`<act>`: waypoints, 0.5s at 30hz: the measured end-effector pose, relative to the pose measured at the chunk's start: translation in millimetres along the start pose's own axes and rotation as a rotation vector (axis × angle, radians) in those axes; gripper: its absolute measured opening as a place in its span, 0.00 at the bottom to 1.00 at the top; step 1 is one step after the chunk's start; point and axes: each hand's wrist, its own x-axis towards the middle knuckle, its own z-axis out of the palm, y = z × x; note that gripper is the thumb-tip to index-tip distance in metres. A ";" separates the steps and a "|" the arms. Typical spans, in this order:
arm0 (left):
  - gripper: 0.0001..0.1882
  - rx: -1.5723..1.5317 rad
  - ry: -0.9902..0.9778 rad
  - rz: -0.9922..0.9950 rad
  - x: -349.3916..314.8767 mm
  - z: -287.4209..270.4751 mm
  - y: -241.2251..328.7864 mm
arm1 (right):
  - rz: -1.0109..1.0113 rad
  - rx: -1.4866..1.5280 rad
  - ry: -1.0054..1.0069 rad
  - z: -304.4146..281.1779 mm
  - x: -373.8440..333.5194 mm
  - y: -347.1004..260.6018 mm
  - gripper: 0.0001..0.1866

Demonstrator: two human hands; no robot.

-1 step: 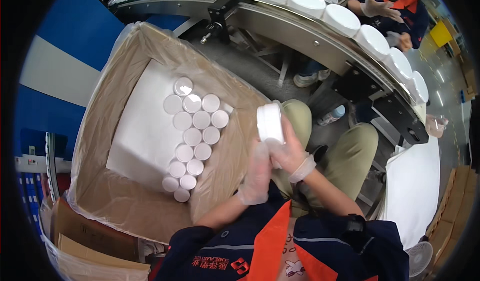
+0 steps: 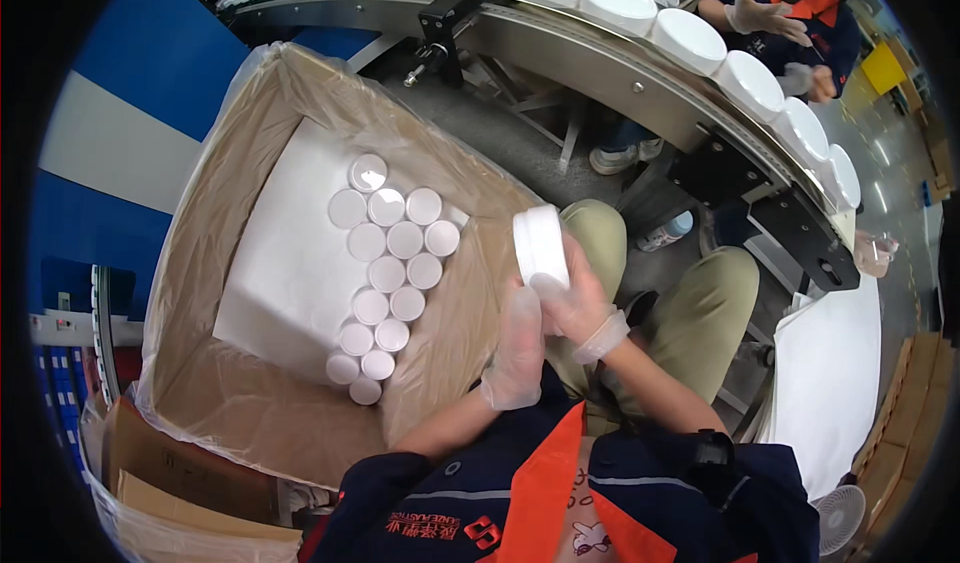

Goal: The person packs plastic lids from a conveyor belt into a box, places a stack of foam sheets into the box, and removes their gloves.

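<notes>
In front of my knees my right hand (image 2: 580, 308), in a clear glove, is closed round a white round plastic jar (image 2: 541, 248). The jar is tipped on its side, and a seam runs round it. My left hand (image 2: 515, 348), also gloved, presses against its lower edge; part of its grip is hidden. To the left stands a cardboard box (image 2: 300, 423) lined with clear plastic. Several similar white jars (image 2: 404, 240) stand in staggered rows on a white sheet (image 2: 290, 253) inside it.
A curved conveyor (image 2: 590, 58) carrying white round jars (image 2: 690, 41) bends round the far side. A co-worker's gloved hand (image 2: 765, 15) is beyond it. White sheets (image 2: 825, 383) are stacked at right, near a small fan (image 2: 842, 518). A bottle (image 2: 665, 231) stands beneath the conveyor.
</notes>
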 end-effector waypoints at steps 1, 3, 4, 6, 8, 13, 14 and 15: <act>0.29 -0.071 -0.003 -0.007 2.9 -2.8 2.3 | 0.007 0.005 -0.013 5.5 2.8 1.8 0.42; 0.35 -0.145 -0.003 -0.017 10.4 -10.5 2.5 | -0.097 -0.039 0.005 10.8 9.1 0.8 0.42; 0.34 -0.109 -0.092 -0.019 14.6 -17.2 1.8 | -0.091 -0.037 0.002 11.4 12.9 2.8 0.42; 0.34 -0.078 -0.185 -0.027 28.0 -34.1 6.3 | -0.104 0.092 0.047 6.3 20.2 6.5 0.42; 0.19 0.293 -0.352 -0.018 59.1 -67.8 24.5 | -0.117 0.034 0.041 -2.6 25.6 9.8 0.42; 0.30 1.709 0.823 0.437 188.3 -286.1 40.6 | -0.165 -0.071 -0.172 -6.1 18.3 -6.6 0.41; 0.30 1.705 0.806 0.432 205.8 -297.7 38.1 | -0.143 -0.033 -0.174 -12.7 16.9 -6.8 0.43; 0.33 1.981 0.878 0.286 218.5 -300.7 34.6 | -0.133 -0.040 -0.158 -21.5 13.6 -1.9 0.43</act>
